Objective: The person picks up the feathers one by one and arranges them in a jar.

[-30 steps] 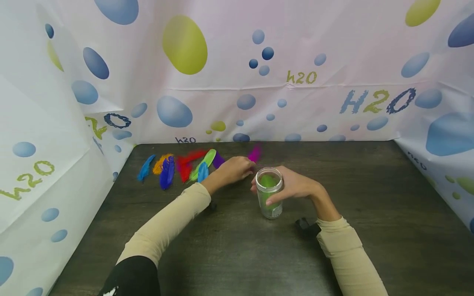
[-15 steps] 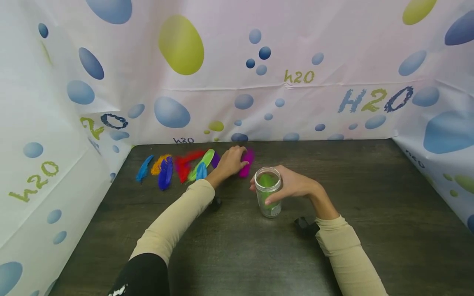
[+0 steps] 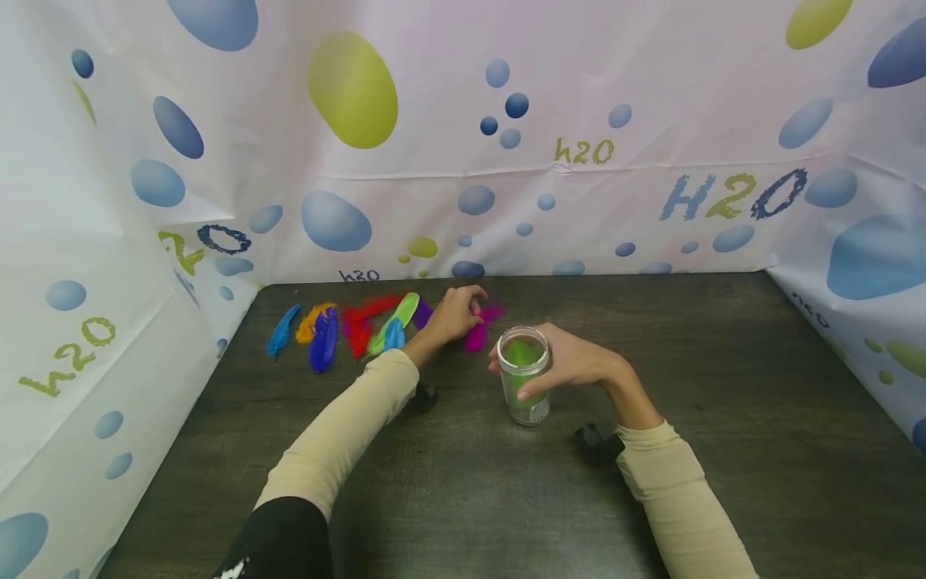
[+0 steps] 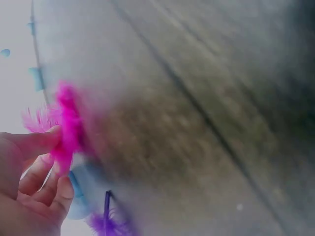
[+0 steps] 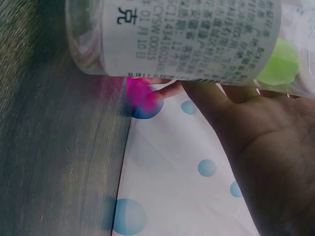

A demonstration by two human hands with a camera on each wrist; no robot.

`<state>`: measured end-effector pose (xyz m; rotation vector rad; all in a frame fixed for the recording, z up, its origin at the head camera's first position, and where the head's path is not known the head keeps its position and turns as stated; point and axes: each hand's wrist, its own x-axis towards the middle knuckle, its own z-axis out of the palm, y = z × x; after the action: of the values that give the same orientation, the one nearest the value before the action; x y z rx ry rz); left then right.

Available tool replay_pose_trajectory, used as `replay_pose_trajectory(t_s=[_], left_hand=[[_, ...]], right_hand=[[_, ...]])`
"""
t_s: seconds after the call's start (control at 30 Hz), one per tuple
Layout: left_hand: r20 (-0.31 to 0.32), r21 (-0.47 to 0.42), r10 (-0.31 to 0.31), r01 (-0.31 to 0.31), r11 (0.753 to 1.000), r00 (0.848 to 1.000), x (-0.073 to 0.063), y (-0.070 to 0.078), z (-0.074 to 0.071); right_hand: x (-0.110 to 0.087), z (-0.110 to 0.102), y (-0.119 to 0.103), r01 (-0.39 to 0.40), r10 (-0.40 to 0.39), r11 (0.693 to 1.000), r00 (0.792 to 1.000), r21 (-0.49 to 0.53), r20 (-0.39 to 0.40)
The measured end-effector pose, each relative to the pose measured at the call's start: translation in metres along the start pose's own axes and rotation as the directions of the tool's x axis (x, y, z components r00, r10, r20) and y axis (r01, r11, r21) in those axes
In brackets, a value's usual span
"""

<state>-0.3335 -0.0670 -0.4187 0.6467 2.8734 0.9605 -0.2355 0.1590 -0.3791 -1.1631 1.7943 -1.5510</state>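
Note:
My left hand (image 3: 453,312) pinches a magenta feather (image 3: 475,336) between thumb and fingers over the back of the table. The left wrist view shows that feather (image 4: 72,120) upright and fluffy at the fingertips. To its right, my right hand (image 3: 579,357) grips a clear glass jar (image 3: 526,408) from the side, thumb in front and fingers behind. The jar is lidless and stands upright, with something bright green (image 3: 522,354) inside. Its white printed label (image 5: 192,39) fills the top of the right wrist view.
Left of my left hand lie loose feathers: light blue (image 3: 283,330), orange (image 3: 311,320), dark blue (image 3: 325,339), red (image 3: 359,330), lime green (image 3: 405,310), another light blue (image 3: 395,334) and purple (image 3: 423,312). A printed backdrop (image 3: 434,96) borders the dark table (image 3: 463,498).
My left hand has moved back and slightly left, away from the jar; the magenta feather has come lower and changed its tilt at the fingertips. My right hand stays on the jar.

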Motion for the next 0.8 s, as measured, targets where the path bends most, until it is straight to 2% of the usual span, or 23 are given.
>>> replay_pose_trajectory(t_s=[0.17, 0.33, 0.43, 0.67, 0.8], left_hand=[[-0.041, -0.072, 0.018, -0.021, 0.997, 0.999, -0.004, 0.002, -0.008], [-0.06, -0.054, 0.023, -0.026, 0.998, 0.998, -0.01, 0.004, -0.016], [-0.079, -0.071, 0.027, -0.033, 0.997, 0.997, -0.014, 0.004, -0.019], [-0.187, -0.177, 0.014, -0.048, 0.983, 0.982, -0.02, 0.005, -0.03], [-0.232, -0.257, -0.015, -0.046, 0.965, 0.973, -0.026, 0.011, -0.04]], right_hand=[[0.0, 0.001, -0.001, -0.003, 0.003, 1.0, 1.0, -0.006, 0.0], [0.0, 0.001, -0.001, -0.006, 0.005, 1.0, 1.0, -0.01, -0.001], [0.0, 0.001, 0.0, -0.002, 0.002, 1.0, 1.0, -0.012, -0.001], [0.0, 0.0, 0.002, -0.007, 0.007, 1.0, 1.0, 0.001, -0.002], [0.001, 0.0, 0.002, 0.0, 0.0, 1.0, 1.0, 0.01, -0.001]])
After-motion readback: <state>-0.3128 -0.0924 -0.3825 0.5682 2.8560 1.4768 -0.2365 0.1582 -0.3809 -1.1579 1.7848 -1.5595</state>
